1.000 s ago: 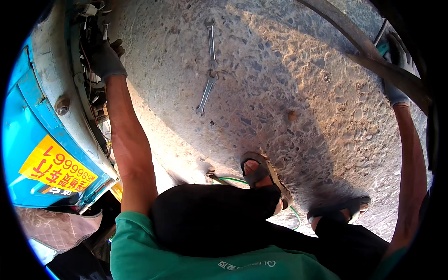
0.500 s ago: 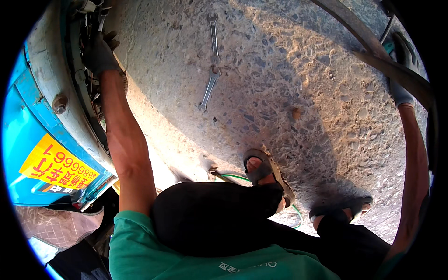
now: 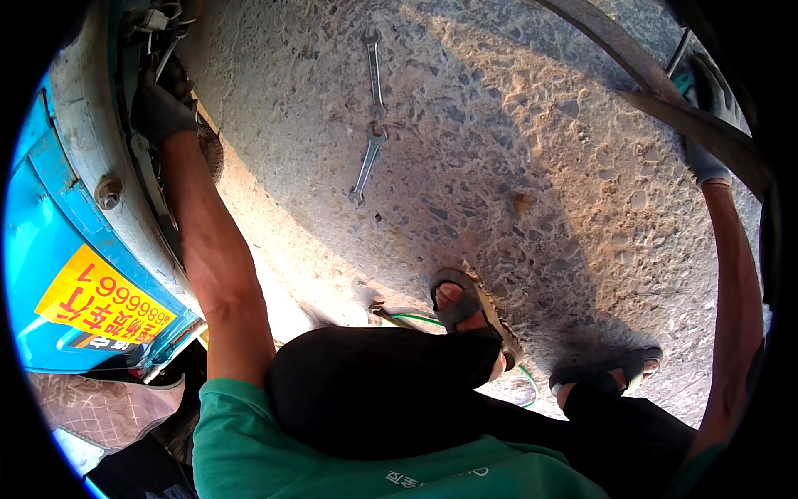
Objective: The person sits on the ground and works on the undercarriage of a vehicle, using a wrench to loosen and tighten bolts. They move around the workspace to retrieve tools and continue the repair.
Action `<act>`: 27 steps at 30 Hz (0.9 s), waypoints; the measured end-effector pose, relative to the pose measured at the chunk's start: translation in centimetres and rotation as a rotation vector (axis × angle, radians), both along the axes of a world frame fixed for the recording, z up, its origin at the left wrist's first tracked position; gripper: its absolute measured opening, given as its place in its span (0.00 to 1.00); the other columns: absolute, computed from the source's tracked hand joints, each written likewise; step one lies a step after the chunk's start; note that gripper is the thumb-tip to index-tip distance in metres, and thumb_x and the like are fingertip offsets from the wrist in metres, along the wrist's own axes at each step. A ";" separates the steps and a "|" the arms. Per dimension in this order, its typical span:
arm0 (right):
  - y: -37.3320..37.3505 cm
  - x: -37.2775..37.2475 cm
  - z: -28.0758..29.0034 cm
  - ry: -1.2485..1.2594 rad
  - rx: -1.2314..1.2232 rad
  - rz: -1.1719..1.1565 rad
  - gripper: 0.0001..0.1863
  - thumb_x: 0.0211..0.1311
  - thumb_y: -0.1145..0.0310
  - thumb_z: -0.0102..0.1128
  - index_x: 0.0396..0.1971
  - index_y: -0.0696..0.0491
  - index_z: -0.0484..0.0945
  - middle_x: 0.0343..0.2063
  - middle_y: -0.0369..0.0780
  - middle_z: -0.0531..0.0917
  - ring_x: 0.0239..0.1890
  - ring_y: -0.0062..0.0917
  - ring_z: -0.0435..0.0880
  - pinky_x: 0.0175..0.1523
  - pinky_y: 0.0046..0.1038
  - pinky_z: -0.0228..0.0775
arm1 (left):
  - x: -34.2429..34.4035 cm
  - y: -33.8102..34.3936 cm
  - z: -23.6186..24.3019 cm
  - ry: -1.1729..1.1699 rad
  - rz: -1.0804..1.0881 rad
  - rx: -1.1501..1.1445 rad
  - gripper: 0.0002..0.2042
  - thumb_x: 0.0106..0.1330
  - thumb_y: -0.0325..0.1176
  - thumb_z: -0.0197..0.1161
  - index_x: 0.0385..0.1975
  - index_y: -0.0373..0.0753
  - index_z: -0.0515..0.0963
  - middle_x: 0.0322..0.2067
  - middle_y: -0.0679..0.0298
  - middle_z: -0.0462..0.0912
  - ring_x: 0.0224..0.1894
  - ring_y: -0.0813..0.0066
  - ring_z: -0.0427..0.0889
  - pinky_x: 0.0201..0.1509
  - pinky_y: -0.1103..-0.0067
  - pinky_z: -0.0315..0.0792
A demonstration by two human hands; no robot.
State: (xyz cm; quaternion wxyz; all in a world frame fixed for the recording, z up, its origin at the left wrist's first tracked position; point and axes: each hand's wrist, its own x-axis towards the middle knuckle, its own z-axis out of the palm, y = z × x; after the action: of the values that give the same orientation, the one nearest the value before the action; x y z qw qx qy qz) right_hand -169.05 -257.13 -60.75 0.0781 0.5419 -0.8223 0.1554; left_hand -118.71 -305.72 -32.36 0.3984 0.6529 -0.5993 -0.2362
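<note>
My left hand [image 3: 164, 110], in a dark grey glove, reaches into the opening behind the grey curved bumper bar of the blue vehicle. Its fingers are closed around a wrench [image 3: 169, 55], whose shiny shank points up among wires and parts; the fingertips are partly hidden. At the far right my right hand [image 3: 709, 158], also gloved, is closed beside a dark bent metal bar [image 3: 665, 87] that covers part of it. Teal-handled with a thin metal shaft, a screwdriver [image 3: 683, 81] shows at its fingers. Two wrenches, an upper one [image 3: 375, 75] and a lower one [image 3: 366, 166], lie end to end on the ground.
The vehicle's blue panel [image 3: 50, 241] with a yellow sticker and the grey bumper bar [image 3: 91, 125] with a bolt stand at left. Rough concrete [image 3: 499, 150] spreads between my arms. A green cord [image 3: 416, 317] runs by my sandalled foot. Quilted brown fabric [image 3: 108, 407] lies at lower left.
My left hand has shifted a little left and down, deeper behind the bumper bar, with the wrench tilted more. My right hand stays by the dark bar; the view has moved slightly.
</note>
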 end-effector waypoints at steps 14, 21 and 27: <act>-0.5 0.1 0.9 0.013 -0.003 0.009 0.24 0.59 0.57 0.62 0.54 0.52 0.78 0.55 0.46 0.79 0.59 0.43 0.76 0.64 0.41 0.66 | -3.3 3.5 -1.3 -0.174 -0.337 -0.176 0.20 0.76 0.41 0.47 0.42 0.27 0.78 0.31 0.52 0.89 0.23 0.67 0.88 0.26 0.78 0.79; -1.3 0.2 1.4 0.010 -0.017 0.031 0.23 0.59 0.58 0.62 0.54 0.52 0.79 0.55 0.45 0.79 0.59 0.43 0.76 0.65 0.41 0.66 | 0.9 -1.6 -2.1 -0.479 -0.428 -0.286 0.18 0.78 0.39 0.41 0.53 0.34 0.74 0.33 0.50 0.89 0.26 0.64 0.89 0.26 0.77 0.79; -1.4 -0.4 2.2 0.001 -0.024 0.021 0.23 0.59 0.58 0.62 0.53 0.52 0.79 0.55 0.45 0.79 0.59 0.43 0.76 0.65 0.41 0.66 | -5.7 5.1 -7.1 -0.053 -0.317 -0.090 0.22 0.79 0.42 0.38 0.66 0.37 0.59 0.34 0.51 0.88 0.24 0.64 0.87 0.25 0.75 0.77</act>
State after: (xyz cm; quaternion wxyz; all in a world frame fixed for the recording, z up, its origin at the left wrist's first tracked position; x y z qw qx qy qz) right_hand -169.44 -258.56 -58.56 0.0833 0.5497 -0.8145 0.1659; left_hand -124.37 -300.66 -39.41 0.3689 0.5379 -0.7150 -0.2517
